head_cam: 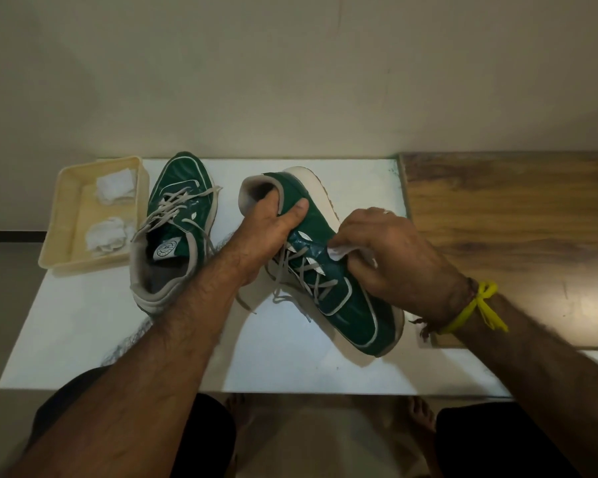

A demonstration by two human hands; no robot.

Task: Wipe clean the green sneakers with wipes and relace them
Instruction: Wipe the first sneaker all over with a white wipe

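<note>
Two green sneakers with grey laces lie on a white table (290, 360). The left sneaker (176, 215) stands upright beside the tray, its toe pointing away. The right sneaker (342, 298) is tipped on its side with its toe toward me and its white sole facing right. My left hand (273, 229) grips its heel collar, fingers inside the opening and thumb on the green side. My right hand (390, 250) presses a white wipe (339, 252) against the sneaker's side, just beside the laces.
A cream plastic tray (63, 236) at the table's back left holds two crumpled white wipes (114, 188). A wooden board (515, 219) adjoins the table on the right. A wall stands close behind. My knees and bare feet show below the table's front edge.
</note>
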